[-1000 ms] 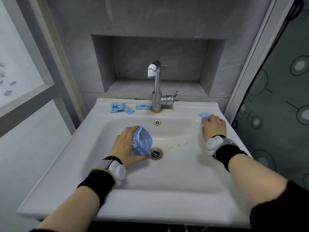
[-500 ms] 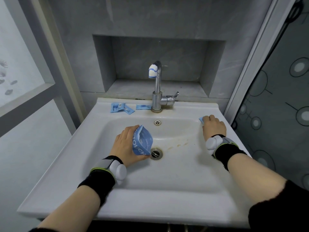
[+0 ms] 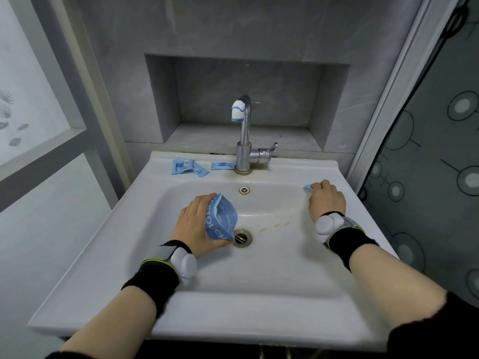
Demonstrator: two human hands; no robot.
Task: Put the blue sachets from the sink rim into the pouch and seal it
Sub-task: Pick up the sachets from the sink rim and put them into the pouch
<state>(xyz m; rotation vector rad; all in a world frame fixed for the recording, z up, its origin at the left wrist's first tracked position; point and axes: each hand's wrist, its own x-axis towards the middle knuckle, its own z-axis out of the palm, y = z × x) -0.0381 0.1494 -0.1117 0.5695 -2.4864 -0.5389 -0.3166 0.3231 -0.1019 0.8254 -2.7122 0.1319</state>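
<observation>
- The left hand point(image 3: 197, 226) is held over the middle of the basin with its back turned left. The thumb is on the near side and the fingers on the far side, all curled round a soft blue foil pouch point(image 3: 221, 220) with white lettering.
- The pouch stands on edge with its bulged face to the right. Its near corner is just beside the round metal drain point(image 3: 242, 237).
- The left forearm reaches in from the near left and wears a black wristband with a white sensor pod point(image 3: 185, 265).
- The right hand point(image 3: 327, 199) sits knuckles up on the right rim, its fingers curled down onto a small blue sachet point(image 3: 308, 187). Only a corner of the sachet shows past the fingertips, and I cannot tell whether it is lifted off the rim.
- The right forearm comes in from the near right, with a matching band.
- Three flat blue sachets point(image 3: 181, 166) lie on the far rim of the white ceramic sink point(image 3: 298, 169), left of the chrome tap point(image 3: 245, 141). Two overlap, and one lies just beside the tap's base.
</observation>
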